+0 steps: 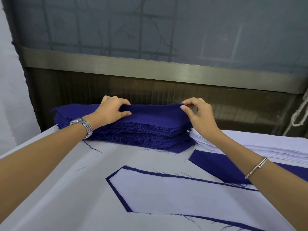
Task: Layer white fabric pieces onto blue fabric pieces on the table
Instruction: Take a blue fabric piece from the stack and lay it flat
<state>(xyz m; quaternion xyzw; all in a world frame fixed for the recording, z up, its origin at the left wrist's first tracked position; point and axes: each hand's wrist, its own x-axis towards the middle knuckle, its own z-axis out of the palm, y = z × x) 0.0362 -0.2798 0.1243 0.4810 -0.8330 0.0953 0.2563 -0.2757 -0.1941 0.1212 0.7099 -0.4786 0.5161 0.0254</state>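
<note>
1. White cloth is covering the table (66, 189), which is sitting against a dark metal frame (150, 67) and a frosted pane.
2. Thumb and forefinger of the left hand (111, 112) are pinching the far edge of the top blue piece (153, 114). The right hand (198, 114) is pinching its right end the same way, with the other fingers curling loosely.
3. That piece is lying on the blue stack (141, 135) at the table's far edge (frayed threads are hanging from its sides).
4. Just right of it, a white stack (275, 150) is resting.
5. Nearer, a single blue piece (216, 165) is lying flat under the right forearm. Nearest, a white piece (183, 194) is lying on a blue one, with a blue border showing around it.
6. A metal watch (83, 126) is circling the left wrist and a bangle (256, 167) the right.
</note>
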